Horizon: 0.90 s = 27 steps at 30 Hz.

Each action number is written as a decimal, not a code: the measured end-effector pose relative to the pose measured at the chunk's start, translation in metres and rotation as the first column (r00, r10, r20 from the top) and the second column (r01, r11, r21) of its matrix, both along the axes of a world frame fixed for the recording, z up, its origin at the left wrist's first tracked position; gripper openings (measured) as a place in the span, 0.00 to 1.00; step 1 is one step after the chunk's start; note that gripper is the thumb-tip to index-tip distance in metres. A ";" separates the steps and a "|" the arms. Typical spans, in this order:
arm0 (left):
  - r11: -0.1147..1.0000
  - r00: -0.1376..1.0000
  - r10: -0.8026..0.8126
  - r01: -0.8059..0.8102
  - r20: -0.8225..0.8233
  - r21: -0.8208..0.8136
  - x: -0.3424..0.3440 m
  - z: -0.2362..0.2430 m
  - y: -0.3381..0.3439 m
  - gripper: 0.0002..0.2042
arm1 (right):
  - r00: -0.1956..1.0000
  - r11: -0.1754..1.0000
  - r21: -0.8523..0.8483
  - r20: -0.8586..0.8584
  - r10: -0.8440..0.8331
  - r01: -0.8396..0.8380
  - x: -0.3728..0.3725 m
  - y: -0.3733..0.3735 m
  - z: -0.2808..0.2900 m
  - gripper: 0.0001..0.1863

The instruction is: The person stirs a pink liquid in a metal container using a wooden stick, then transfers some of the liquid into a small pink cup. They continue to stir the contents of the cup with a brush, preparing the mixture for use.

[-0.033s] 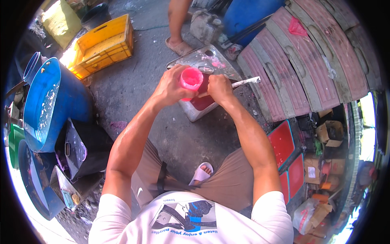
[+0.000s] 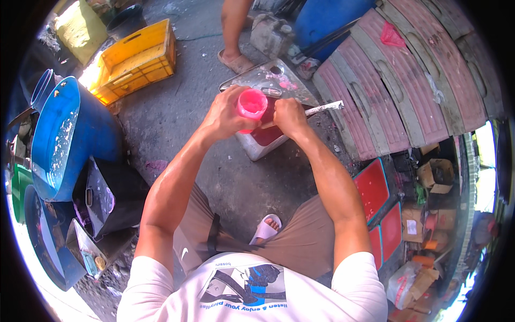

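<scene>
My left hand [image 2: 228,112] is closed around a bright pink translucent cup [image 2: 252,103], its mouth facing up. Pink stuff shows inside the cup. My right hand [image 2: 290,117] grips a stick [image 2: 325,108] whose whitish, crusted end sticks out to the right. A tan end of that stick seems to reach towards the cup's side; whether it touches cannot be told. Below both hands lies a stained metal sink-like basin [image 2: 252,147] with a red inside. Its flat far part has a round hole and pink smears, and a small clear object lies there.
A yellow crate [image 2: 137,75] and a blue drum [image 2: 80,129] stand left. Pinkish-grey plastic panels [image 2: 391,86] spread at the upper right, with red trays [image 2: 373,188] and cardboard boxes below. Another person's leg [image 2: 233,32] is at the far side, by a grimy jug [image 2: 271,35].
</scene>
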<state>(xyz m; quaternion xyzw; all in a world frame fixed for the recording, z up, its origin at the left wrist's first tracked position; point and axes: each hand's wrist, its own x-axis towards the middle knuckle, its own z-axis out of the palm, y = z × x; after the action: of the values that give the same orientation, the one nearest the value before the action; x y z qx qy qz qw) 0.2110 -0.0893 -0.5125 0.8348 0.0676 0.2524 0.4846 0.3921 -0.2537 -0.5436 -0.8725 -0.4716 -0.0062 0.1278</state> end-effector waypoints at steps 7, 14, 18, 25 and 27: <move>1.000 1.000 -0.021 0.021 -0.003 -0.013 0.003 0.004 0.001 0.34 | 0.998 1.000 -0.016 0.058 0.007 -0.006 0.008 0.001 -0.009 0.07; 0.999 1.000 -0.017 0.016 -0.022 -0.033 0.006 0.011 0.002 0.31 | 0.995 1.000 0.002 0.096 -0.026 0.026 0.008 0.008 -0.007 0.07; 1.000 1.000 -0.012 0.012 -0.013 -0.004 0.009 0.009 0.001 0.31 | 1.000 0.999 0.041 0.003 0.031 -0.031 0.016 0.002 -0.014 0.07; 1.000 1.000 -0.020 0.020 -0.007 -0.006 0.008 0.008 0.003 0.31 | 0.999 0.998 0.065 -0.021 0.025 -0.024 0.011 0.004 -0.007 0.07; 1.000 1.000 -0.018 0.018 -0.009 -0.001 0.007 0.006 0.004 0.32 | 1.000 0.996 0.085 -0.014 0.023 -0.022 0.009 0.005 -0.007 0.08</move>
<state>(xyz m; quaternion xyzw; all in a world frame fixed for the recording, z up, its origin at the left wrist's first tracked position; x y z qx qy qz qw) 0.2183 -0.0857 -0.5065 0.8364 0.0623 0.2441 0.4868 0.4011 -0.2485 -0.5507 -0.8609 -0.4798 -0.0180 0.1682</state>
